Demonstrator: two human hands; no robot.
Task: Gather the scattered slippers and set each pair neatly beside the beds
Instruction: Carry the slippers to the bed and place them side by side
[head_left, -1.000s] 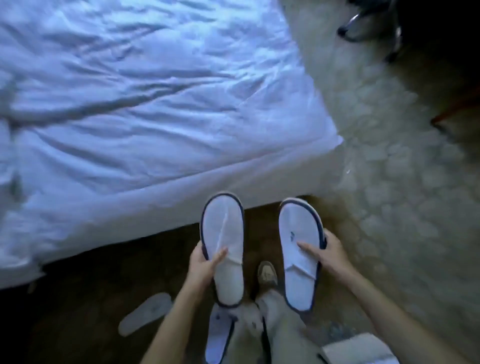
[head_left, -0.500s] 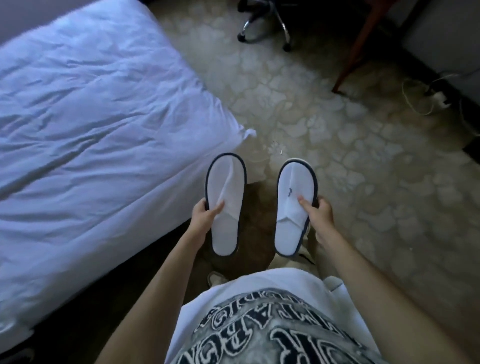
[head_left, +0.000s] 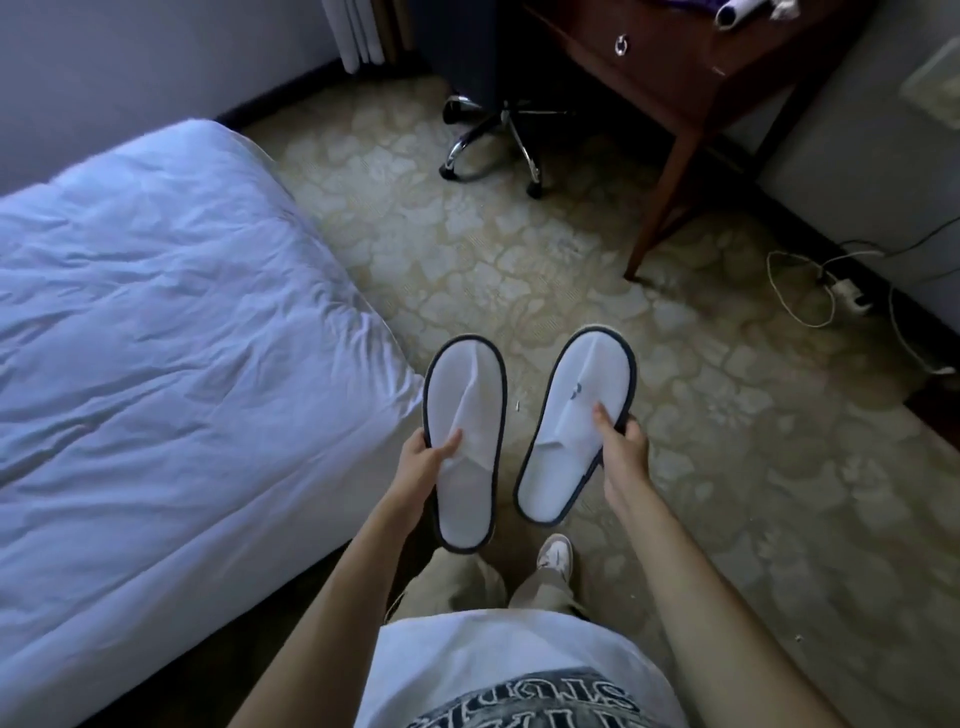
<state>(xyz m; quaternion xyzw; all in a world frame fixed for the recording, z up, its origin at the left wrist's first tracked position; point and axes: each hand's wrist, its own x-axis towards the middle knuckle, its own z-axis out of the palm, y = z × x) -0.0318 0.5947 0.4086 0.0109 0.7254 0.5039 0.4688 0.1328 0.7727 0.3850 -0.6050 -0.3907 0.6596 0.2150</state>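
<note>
Two hands each clasping a white slipper (head_left: 466, 431), bed (head_left: 156, 364) now further left, desk (head_left: 691, 67) newly visible

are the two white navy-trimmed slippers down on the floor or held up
Held up: the left hand and right hand each grip one white navy-trimmed slipper above the floor.

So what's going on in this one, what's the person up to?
A person stands beside a bed, holding one white slipper in each hand. The left hand grips the left slipper and the right hand grips the right slipper, both held up in the air with toes pointing away. Neither slipper has been set down on the patterned floor yet. A desk and a rolling chair stand further back.
</note>
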